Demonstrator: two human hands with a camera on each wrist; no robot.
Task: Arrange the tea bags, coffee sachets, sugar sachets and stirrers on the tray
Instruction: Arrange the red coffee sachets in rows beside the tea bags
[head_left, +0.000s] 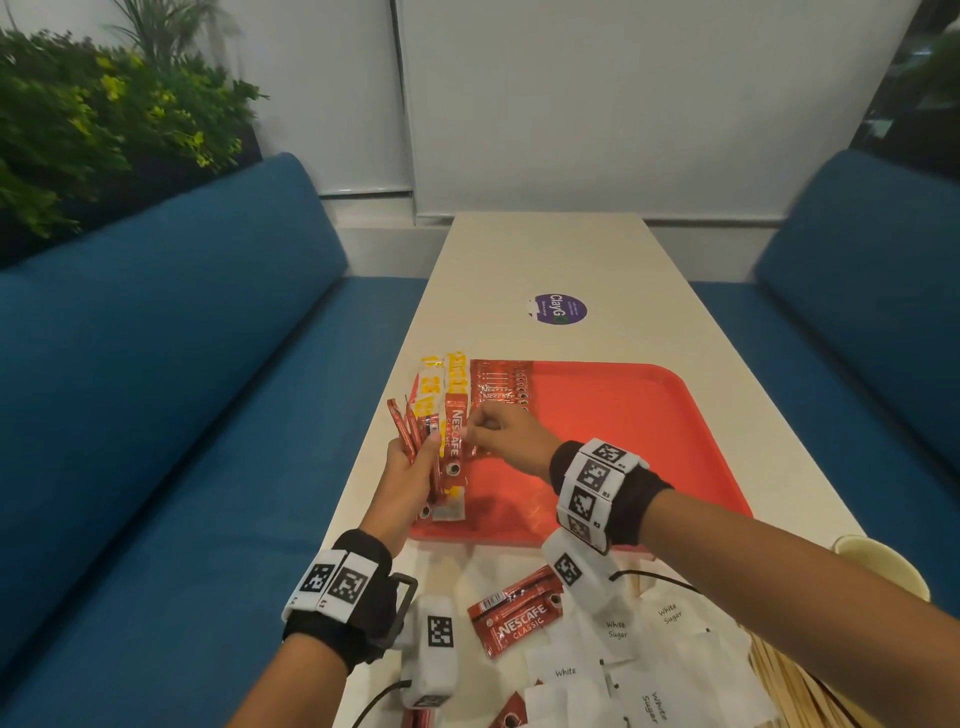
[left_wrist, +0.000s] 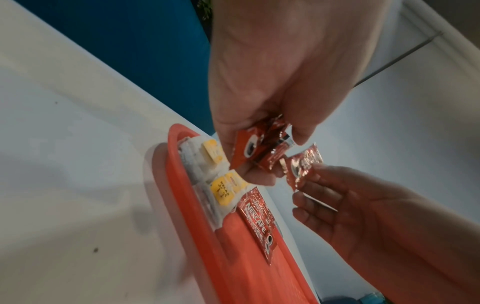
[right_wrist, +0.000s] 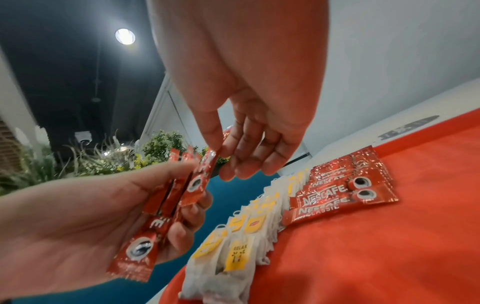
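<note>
While the left hand (head_left: 410, 470) holds a fanned bunch of coffee sachets (head_left: 415, 436) over the tray's left edge, its fingers curled round their lower ends, the right hand (head_left: 506, 436) reaches across from the right and pinches the upper part of one sachet (head_left: 453, 441) between thumb and forefinger — its other fingers hang loose. That sachet's long axis runs near to far, roughly in line with the row of coffee sachets (head_left: 501, 392) already laid at the far left of the tray (head_left: 623, 441), just right of the tea bags (head_left: 439, 384). The row lies directly beyond the right hand, so it is the nearer hand for the placing, I judge. Nearer, off the tray on the worktop (head_left: 545, 260), lie another coffee sachet (head_left: 514, 613), white sugar sachets (head_left: 615, 631) and, cut off at the right edge, the wooden stirrers (head_left: 784, 686). How many sachets the left hand holds is hard to count — they overlap.
</note>
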